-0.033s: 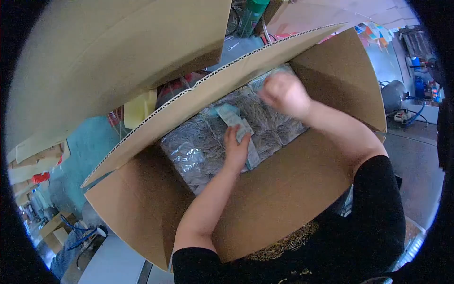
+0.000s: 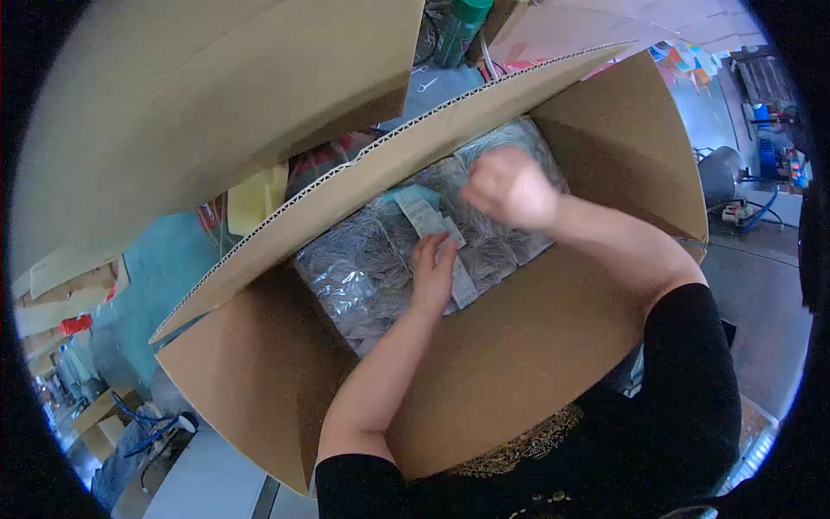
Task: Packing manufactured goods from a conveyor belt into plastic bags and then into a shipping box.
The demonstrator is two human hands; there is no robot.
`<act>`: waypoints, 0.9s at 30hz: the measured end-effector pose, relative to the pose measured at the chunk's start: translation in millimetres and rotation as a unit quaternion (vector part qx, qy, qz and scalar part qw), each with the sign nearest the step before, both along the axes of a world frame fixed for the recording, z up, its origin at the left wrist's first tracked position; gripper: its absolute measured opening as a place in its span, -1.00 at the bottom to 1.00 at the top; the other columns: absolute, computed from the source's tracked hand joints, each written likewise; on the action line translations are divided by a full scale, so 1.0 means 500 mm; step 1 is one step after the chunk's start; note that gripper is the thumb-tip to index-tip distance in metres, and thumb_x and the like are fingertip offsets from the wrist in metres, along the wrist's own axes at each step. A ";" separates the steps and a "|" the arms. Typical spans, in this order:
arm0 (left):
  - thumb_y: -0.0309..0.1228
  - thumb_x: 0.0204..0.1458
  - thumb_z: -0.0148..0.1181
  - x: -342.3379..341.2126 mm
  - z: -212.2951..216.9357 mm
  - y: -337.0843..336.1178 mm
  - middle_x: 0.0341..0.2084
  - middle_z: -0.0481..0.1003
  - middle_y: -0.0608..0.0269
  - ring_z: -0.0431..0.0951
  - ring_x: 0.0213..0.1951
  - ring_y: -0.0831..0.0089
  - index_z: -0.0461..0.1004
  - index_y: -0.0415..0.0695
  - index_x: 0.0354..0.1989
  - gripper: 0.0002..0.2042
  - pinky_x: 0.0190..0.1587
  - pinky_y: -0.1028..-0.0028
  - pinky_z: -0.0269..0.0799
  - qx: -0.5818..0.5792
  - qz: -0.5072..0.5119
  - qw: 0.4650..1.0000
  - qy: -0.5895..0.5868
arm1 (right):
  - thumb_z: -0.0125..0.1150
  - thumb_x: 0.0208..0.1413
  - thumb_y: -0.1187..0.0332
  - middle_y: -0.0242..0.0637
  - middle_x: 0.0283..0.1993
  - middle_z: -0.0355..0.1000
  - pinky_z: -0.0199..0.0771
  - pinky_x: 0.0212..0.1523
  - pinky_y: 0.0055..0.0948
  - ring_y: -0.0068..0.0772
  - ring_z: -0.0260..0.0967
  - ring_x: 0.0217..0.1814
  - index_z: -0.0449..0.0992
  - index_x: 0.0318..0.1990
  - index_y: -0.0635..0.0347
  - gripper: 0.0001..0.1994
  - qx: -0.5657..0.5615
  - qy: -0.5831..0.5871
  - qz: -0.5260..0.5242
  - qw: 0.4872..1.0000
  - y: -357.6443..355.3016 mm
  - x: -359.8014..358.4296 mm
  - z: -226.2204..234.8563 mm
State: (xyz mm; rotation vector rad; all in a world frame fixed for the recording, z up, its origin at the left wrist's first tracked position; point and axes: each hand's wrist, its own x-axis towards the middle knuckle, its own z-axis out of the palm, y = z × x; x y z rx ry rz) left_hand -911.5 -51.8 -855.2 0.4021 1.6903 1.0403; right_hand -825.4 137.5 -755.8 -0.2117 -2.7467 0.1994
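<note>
Clear plastic bags packed with greyish-brown, strand-like contents [image 2: 346, 259] fill the bottom of an open cardboard box [image 2: 536, 320]. Across their middle lies a pale printed paper strip [image 2: 421, 214], with a light blue-green patch beside its far end. My left hand [image 2: 434, 266] rests on the strip, fingers stretched out over it. Above the bags on the right hovers my right hand [image 2: 512, 189], apart from the strip. It looks curled, but motion blurs its fingers, so I cannot see whether anything is in them.
The box's raised far flap [image 2: 389, 138] stands between the bags and the bench. A large cardboard panel [image 2: 216, 95] covers the upper left. Beyond the flap are a green bottle [image 2: 458, 35], small scissors [image 2: 427, 85] and a yellow block [image 2: 258, 197]. A grey cylindrical machine [image 2: 719, 176] stands right.
My right hand has moved slightly left and toward me above the bags. My left hand stays on the paper strip, almost unmoved.
</note>
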 end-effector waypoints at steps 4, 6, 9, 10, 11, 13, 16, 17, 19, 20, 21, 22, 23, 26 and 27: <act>-0.23 0.12 -0.01 -0.028 0.049 -0.017 -0.16 0.41 0.22 0.40 -0.16 0.41 0.31 -0.14 0.00 -0.66 -0.10 0.35 0.30 0.044 0.205 0.875 -0.436 | 0.09 -0.32 0.30 -0.40 -0.48 0.27 0.29 -0.38 -0.36 -0.38 0.29 -0.41 0.33 -0.54 0.04 -0.87 -0.044 -0.037 0.121 0.991 -0.122 -0.009 -0.031; -0.26 0.12 -0.01 -0.036 0.061 -0.018 -0.20 0.42 0.24 0.41 -0.20 0.43 0.33 -0.15 -0.03 -0.69 -0.14 0.40 0.31 0.055 0.186 0.906 -0.376 | 0.14 -0.29 0.27 -0.43 -0.43 0.28 0.29 -0.28 -0.34 -0.38 0.29 -0.34 0.38 -0.53 0.03 -0.86 -0.055 -0.068 0.123 0.989 -0.167 -0.005 -0.047; -0.31 0.11 0.00 -0.070 0.002 -0.050 -0.26 0.44 0.26 0.43 -0.25 0.46 0.35 -0.16 -0.07 -0.73 -0.19 0.46 0.33 0.024 0.152 0.966 -0.207 | 0.19 -0.24 0.21 -0.41 -0.34 0.31 0.27 -0.17 -0.29 -0.36 0.28 -0.23 0.39 -0.47 0.04 -0.81 -0.094 -0.119 0.153 0.976 -0.183 0.007 -0.056; -0.33 0.10 0.01 -0.092 -0.040 -0.070 -0.28 0.45 0.27 0.44 -0.26 0.46 0.35 -0.16 -0.08 -0.74 -0.21 0.47 0.35 -0.018 0.135 0.986 -0.097 | 0.23 -0.21 0.18 -0.39 -0.28 0.33 0.25 -0.11 -0.27 -0.34 0.27 -0.17 0.39 -0.42 0.05 -0.76 -0.125 -0.147 0.181 0.964 -0.183 0.014 -0.056; -0.35 0.10 0.01 -0.129 -0.075 -0.093 -0.28 0.45 0.26 0.44 -0.24 0.45 0.35 -0.17 -0.08 -0.75 -0.20 0.46 0.35 -0.079 0.074 0.993 -0.037 | 0.23 -0.21 0.18 -0.39 -0.28 0.33 0.25 -0.11 -0.27 -0.34 0.27 -0.17 0.39 -0.42 0.05 -0.76 -0.124 -0.148 0.180 0.964 -0.179 0.023 -0.057; -0.35 0.06 0.04 -0.209 -0.164 -0.181 -0.33 0.48 0.15 0.47 -0.25 0.37 0.37 -0.20 -0.15 -0.76 -0.21 0.42 0.37 -0.111 0.058 0.992 0.035 | 0.24 -0.20 0.16 -0.33 -0.16 0.34 0.19 0.02 -0.21 -0.29 0.24 -0.05 0.39 -0.38 0.08 -0.73 -0.144 -0.202 0.171 0.954 -0.180 0.024 -0.058; -0.29 0.00 0.09 -0.216 -0.168 -0.193 -0.32 0.49 -0.02 0.50 -0.24 0.19 0.40 -0.25 -0.22 -0.72 -0.21 0.35 0.37 -0.125 0.012 0.986 0.114 | 0.23 -0.21 0.17 -0.35 -0.28 0.33 0.20 -0.03 -0.25 -0.29 0.26 -0.09 0.43 -0.42 0.06 -0.77 -0.137 -0.213 0.147 0.956 -0.160 0.054 -0.086; -0.26 -0.01 0.10 -0.210 -0.153 -0.173 -0.27 0.48 -0.08 0.50 -0.21 0.10 0.40 -0.26 -0.23 -0.70 -0.17 0.31 0.37 -0.165 -0.072 0.965 0.193 | 0.23 -0.21 0.17 -0.35 -0.28 0.33 0.20 -0.03 -0.25 -0.29 0.26 -0.09 0.43 -0.42 0.06 -0.77 -0.137 -0.220 0.142 0.955 -0.152 0.071 -0.096; -0.23 -0.03 0.11 -0.213 -0.152 -0.169 -0.25 0.47 -0.11 0.49 -0.19 0.03 0.40 -0.27 -0.22 -0.67 -0.15 0.26 0.37 -0.207 -0.096 0.945 0.235 | 0.22 -0.18 0.20 -0.33 -0.23 0.34 0.20 -0.03 -0.23 -0.27 0.26 -0.07 0.44 -0.39 0.06 -0.78 -0.153 -0.223 0.119 0.955 -0.155 0.065 -0.107; -0.19 -0.04 0.11 -0.215 -0.150 -0.169 -0.24 0.46 -0.15 0.47 -0.18 -0.03 0.40 -0.27 -0.22 -0.63 -0.13 0.21 0.36 -0.245 -0.123 0.922 0.274 | 0.22 -0.18 0.20 -0.33 -0.23 0.34 0.20 -0.03 -0.23 -0.27 0.26 -0.07 0.44 -0.39 0.06 -0.78 -0.153 -0.221 0.122 0.955 -0.158 0.063 -0.112; -0.19 -0.04 0.11 -0.218 -0.154 -0.175 -0.24 0.46 -0.15 0.47 -0.18 -0.03 0.40 -0.27 -0.22 -0.63 -0.13 0.21 0.36 -0.248 -0.119 0.921 0.275 | 0.22 -0.17 0.21 -0.32 -0.21 0.35 0.21 -0.03 -0.23 -0.26 0.26 -0.07 0.44 -0.38 0.07 -0.79 -0.156 -0.231 0.125 0.952 -0.161 0.056 -0.111; -0.16 -0.05 0.11 -0.221 -0.158 -0.180 -0.24 0.47 -0.14 0.47 -0.18 -0.03 0.40 -0.27 -0.23 -0.61 -0.14 0.18 0.36 -0.266 -0.111 0.911 0.295 | 0.21 -0.17 0.21 -0.32 -0.19 0.35 0.21 -0.04 -0.23 -0.26 0.26 -0.06 0.45 -0.37 0.07 -0.79 -0.158 -0.242 0.127 0.949 -0.164 0.050 -0.110; -0.13 -0.06 0.11 -0.225 -0.161 -0.188 -0.25 0.47 -0.14 0.47 -0.18 -0.04 0.40 -0.27 -0.24 -0.59 -0.14 0.15 0.36 -0.285 -0.102 0.899 0.316 | 0.21 -0.17 0.21 -0.32 -0.19 0.35 0.21 -0.04 -0.23 -0.26 0.26 -0.06 0.45 -0.37 0.07 -0.79 -0.159 -0.239 0.132 0.949 -0.167 0.046 -0.114; -0.09 -0.08 0.11 -0.225 -0.123 -0.168 -0.25 0.47 -0.15 0.46 -0.17 -0.05 0.39 -0.27 -0.21 -0.55 -0.14 0.17 0.37 -0.312 -0.176 0.880 0.312 | 0.21 -0.17 0.21 -0.31 -0.19 0.35 0.23 -0.06 -0.21 -0.24 0.26 -0.06 0.45 -0.37 0.08 -0.78 -0.159 -0.247 0.117 0.949 -0.158 0.064 -0.126; -0.09 -0.08 0.11 -0.233 -0.102 -0.168 -0.25 0.47 -0.15 0.46 -0.17 -0.05 0.39 -0.27 -0.21 -0.55 -0.14 0.17 0.37 -0.313 -0.176 0.879 0.314 | 0.22 -0.17 0.21 -0.31 -0.19 0.34 0.25 -0.07 -0.19 -0.23 0.26 -0.06 0.45 -0.36 0.08 -0.78 -0.154 -0.249 0.110 0.950 -0.152 0.072 -0.123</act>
